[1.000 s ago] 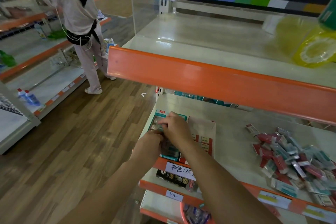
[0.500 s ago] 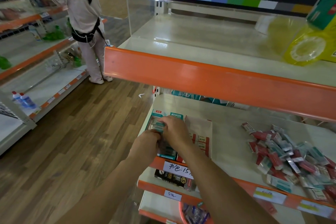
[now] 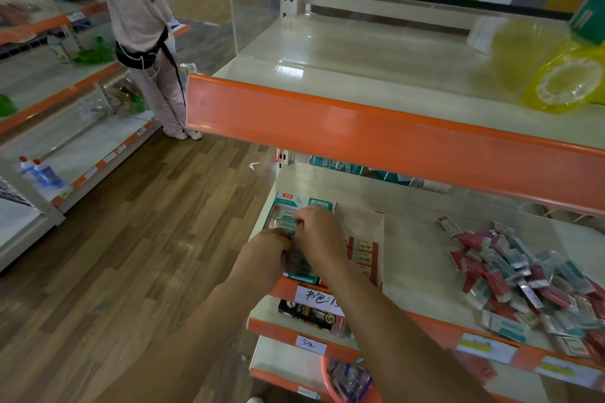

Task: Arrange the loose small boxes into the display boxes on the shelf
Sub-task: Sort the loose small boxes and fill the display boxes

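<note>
Reaching over the teal display box (image 3: 284, 206) at the shelf's (image 3: 412, 222) near-left, both hands are seen: right hand (image 3: 319, 235) fingers pinch a small box there; left hand (image 3: 266, 255) fingers curled, grip unclear. Loose small boxes (image 3: 523, 271) are heaped far right.

Two display boxes (image 3: 360, 239) at shelf's (image 3: 409, 226) left end, loose boxes (image 3: 523, 275) piled right

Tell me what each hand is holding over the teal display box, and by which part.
Both the left hand and right hand reach into the teal cardboard display box, fingertips on small teal boxes inside; whether either actually grips one, and where, cannot be told.
</note>
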Available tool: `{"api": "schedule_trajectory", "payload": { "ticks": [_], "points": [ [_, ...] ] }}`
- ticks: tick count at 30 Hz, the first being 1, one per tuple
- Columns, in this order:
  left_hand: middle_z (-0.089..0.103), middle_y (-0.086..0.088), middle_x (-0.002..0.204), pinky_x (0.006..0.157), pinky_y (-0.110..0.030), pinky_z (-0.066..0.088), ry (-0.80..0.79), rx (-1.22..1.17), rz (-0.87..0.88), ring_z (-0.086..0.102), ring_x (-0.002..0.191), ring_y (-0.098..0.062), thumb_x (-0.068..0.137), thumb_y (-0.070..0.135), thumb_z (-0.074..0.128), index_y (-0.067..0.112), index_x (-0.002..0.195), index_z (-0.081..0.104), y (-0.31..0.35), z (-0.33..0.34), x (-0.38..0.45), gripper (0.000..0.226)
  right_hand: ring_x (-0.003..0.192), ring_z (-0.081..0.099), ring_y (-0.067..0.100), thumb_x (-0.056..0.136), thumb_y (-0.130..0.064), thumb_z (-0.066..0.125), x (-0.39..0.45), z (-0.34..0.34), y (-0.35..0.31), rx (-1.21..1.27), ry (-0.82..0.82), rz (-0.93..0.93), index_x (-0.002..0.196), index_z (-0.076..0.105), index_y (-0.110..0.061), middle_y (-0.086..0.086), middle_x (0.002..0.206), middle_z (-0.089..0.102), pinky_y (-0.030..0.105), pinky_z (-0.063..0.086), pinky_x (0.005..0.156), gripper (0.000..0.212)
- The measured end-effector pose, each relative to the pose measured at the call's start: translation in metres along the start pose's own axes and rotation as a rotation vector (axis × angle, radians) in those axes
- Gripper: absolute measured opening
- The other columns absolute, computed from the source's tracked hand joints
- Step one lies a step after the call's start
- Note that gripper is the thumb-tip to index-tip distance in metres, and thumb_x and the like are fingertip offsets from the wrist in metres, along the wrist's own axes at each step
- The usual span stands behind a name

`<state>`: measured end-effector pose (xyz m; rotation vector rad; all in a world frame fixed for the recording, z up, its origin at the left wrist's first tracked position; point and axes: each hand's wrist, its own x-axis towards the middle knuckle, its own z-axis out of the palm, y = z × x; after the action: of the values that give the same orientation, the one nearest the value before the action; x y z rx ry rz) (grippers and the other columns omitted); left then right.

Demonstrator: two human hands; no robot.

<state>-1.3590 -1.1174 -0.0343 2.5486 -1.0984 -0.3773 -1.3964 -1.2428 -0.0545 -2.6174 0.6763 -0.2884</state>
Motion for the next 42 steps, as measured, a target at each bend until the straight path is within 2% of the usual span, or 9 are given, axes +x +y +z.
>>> {"api": "schedule_trajectory", "payload": {
  "ticks": [4, 11, 15, 18, 20, 30, 35, 40, 42],
  "points": [
    [0.058, 0.003, 0.125, 0.092, -0.027, 0.046, -0.030, 0.016, 0.034, 0.055, 0.109, -0.014, 0.092, 0.016, 0.050, 0.021, 0.119, 0.062, 0.000, -0.001, 0.003, 0.030, 0.107, 0.052, 0.018, 0.090, -0.021, 0.064, -0.001, -0.004, 0.003, -0.160, -0.009, -0.127, 0.113, 0.069, -0.018, 0.001, 0.117, 0.063, 0.028, 0.047, 0.085, 0.024],
    [0.058, 0.003, 0.122, 0.091, -0.029, 0.048, -0.032, 0.083, 0.061, 0.055, 0.107, -0.013, 0.092, 0.017, 0.052, 0.022, 0.113, 0.063, -0.001, 0.000, 0.005, 0.024, 0.110, 0.052, 0.021, 0.088, -0.013, 0.064, -0.003, -0.013, 0.004, -0.146, -0.075, -0.169, 0.118, 0.067, -0.017, 0.001, 0.118, 0.060, 0.033, 0.049, 0.088, 0.031],
    [0.059, 0.003, 0.121, 0.086, -0.029, 0.052, 0.028, 0.077, 0.100, 0.056, 0.104, -0.014, 0.094, 0.025, 0.050, 0.022, 0.107, 0.064, 0.003, -0.002, 0.009, 0.020, 0.104, 0.054, 0.012, 0.094, -0.015, 0.055, -0.012, -0.025, 0.016, 0.052, 0.074, -0.056, 0.116, 0.066, -0.019, -0.004, 0.116, 0.062, 0.027, 0.052, 0.084, 0.025],
    [0.054, 0.003, 0.126, 0.089, -0.033, 0.051, 0.147, 0.076, 0.157, 0.049, 0.115, -0.016, 0.093, 0.024, 0.051, 0.020, 0.116, 0.061, 0.014, 0.000, 0.016, 0.025, 0.107, 0.049, 0.007, 0.095, -0.017, 0.052, -0.022, -0.034, 0.036, 0.046, 0.199, -0.036, 0.111, 0.065, -0.023, -0.009, 0.115, 0.061, 0.018, 0.040, 0.084, 0.021],
    [0.053, 0.003, 0.128, 0.094, -0.035, 0.048, 0.197, 0.089, 0.182, 0.045, 0.119, -0.017, 0.092, 0.022, 0.053, 0.020, 0.121, 0.059, 0.025, 0.004, 0.022, 0.030, 0.107, 0.049, 0.010, 0.094, -0.021, 0.053, -0.029, -0.042, 0.049, 0.018, 0.240, -0.004, 0.109, 0.066, -0.025, -0.010, 0.112, 0.062, 0.022, 0.041, 0.083, 0.020],
    [0.047, 0.001, 0.133, 0.104, -0.036, 0.031, 0.179, 0.135, 0.335, 0.035, 0.126, -0.021, 0.086, 0.023, 0.057, 0.023, 0.124, 0.056, 0.098, 0.038, 0.043, 0.038, 0.107, 0.051, 0.019, 0.091, -0.017, 0.054, -0.071, -0.079, 0.120, -0.034, 0.257, 0.234, 0.109, 0.069, -0.020, -0.002, 0.111, 0.063, 0.033, 0.047, 0.090, 0.023],
    [0.047, -0.001, 0.136, 0.104, -0.035, 0.032, 0.158, 0.078, 0.415, 0.034, 0.130, -0.022, 0.086, 0.015, 0.055, 0.021, 0.123, 0.059, 0.134, 0.061, 0.046, 0.038, 0.113, 0.053, 0.018, 0.091, -0.021, 0.054, -0.089, -0.093, 0.150, 0.036, 0.245, 0.421, 0.119, 0.064, -0.020, -0.002, 0.128, 0.053, 0.031, 0.046, 0.088, 0.029],
    [0.049, -0.002, 0.136, 0.093, -0.033, 0.043, 0.113, 0.008, 0.497, 0.037, 0.130, -0.020, 0.088, 0.016, 0.054, 0.018, 0.123, 0.059, 0.172, 0.089, 0.044, 0.035, 0.093, 0.062, 0.020, 0.085, -0.017, 0.058, -0.115, -0.106, 0.177, 0.006, 0.308, 0.518, 0.118, 0.062, -0.019, 0.000, 0.131, 0.048, 0.026, 0.046, 0.068, 0.033],
    [0.043, -0.003, 0.142, 0.096, -0.036, 0.044, 0.043, 0.017, 0.562, 0.032, 0.134, -0.021, 0.089, 0.014, 0.050, 0.016, 0.130, 0.053, 0.186, 0.101, 0.043, 0.040, 0.083, 0.064, 0.024, 0.080, -0.011, 0.061, -0.126, -0.111, 0.187, -0.055, 0.330, 0.537, 0.114, 0.064, -0.015, 0.005, 0.126, 0.052, 0.025, 0.044, 0.061, 0.034]
  ]
}}
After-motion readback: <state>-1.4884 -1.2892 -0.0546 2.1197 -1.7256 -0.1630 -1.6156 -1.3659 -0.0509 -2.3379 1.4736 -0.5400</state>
